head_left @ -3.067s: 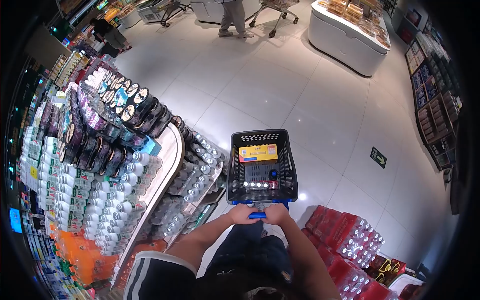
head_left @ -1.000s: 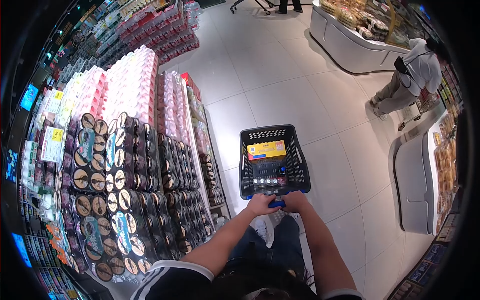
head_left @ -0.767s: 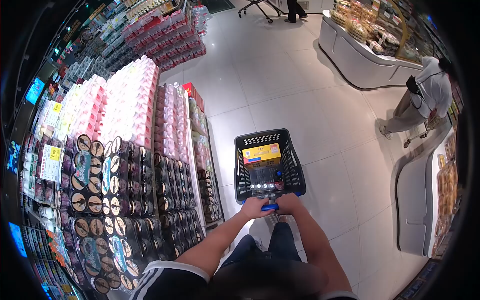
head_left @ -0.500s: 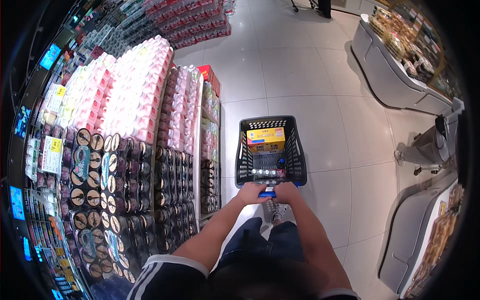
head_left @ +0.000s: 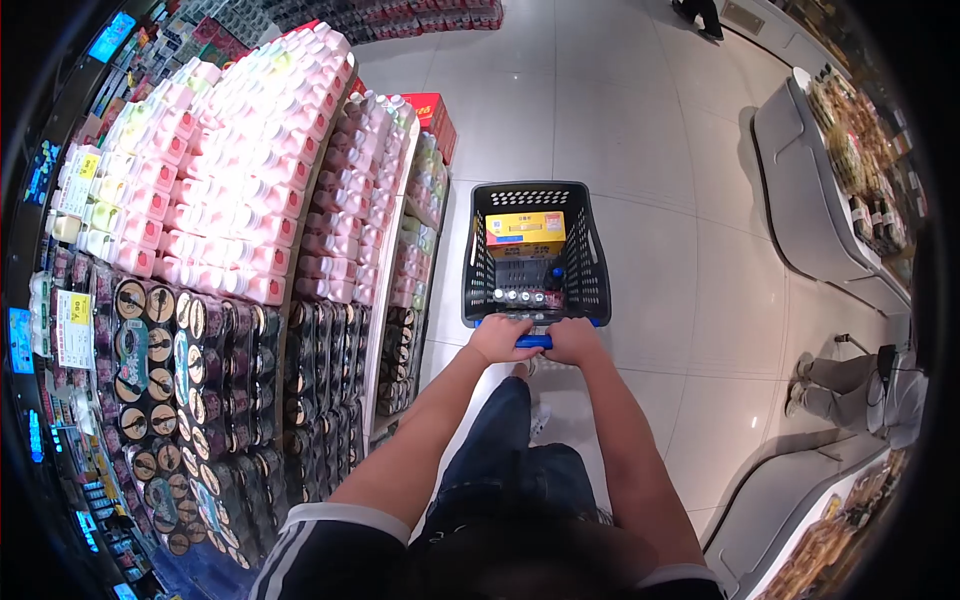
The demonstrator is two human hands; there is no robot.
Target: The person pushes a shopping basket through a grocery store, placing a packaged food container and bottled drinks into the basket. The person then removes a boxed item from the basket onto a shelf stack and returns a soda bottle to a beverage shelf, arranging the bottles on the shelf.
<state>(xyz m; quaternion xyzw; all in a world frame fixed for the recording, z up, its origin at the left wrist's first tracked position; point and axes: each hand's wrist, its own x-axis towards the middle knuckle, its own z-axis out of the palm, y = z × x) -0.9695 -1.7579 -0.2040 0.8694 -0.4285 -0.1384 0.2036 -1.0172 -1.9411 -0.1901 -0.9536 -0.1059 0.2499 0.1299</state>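
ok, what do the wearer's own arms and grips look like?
Human, five-fingered. Left grip and right grip ungloved; left forearm and right forearm uncovered, no watch or cables visible. Left sleeve: short, black, white cuff band, white stripes lengthwise. Right sleeve: dark with a white edge; mostly out of frame, so stripes there can't be confirmed.

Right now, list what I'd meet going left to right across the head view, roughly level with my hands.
Price card, dark-wrapped packs, left hand, blue handle, right hand, another person's grey trousers.
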